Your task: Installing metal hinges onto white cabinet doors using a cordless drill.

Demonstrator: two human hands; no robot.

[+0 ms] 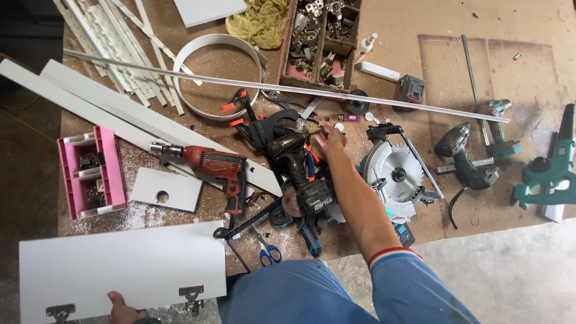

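Observation:
My right hand reaches across the workbench into a pile of tools, fingers down beside a black cordless drill and a small white round piece. Whether it grips anything I cannot tell. My left hand holds the near edge of a white cabinet panel that carries two metal hinges. A red corded drill lies left of the pile, and a circular saw lies just right of my forearm.
A long white strip crosses the bench. A pink tray sits left, a wooden box of hinges at the back, black clamps, blue scissors, more drills and a green tool right.

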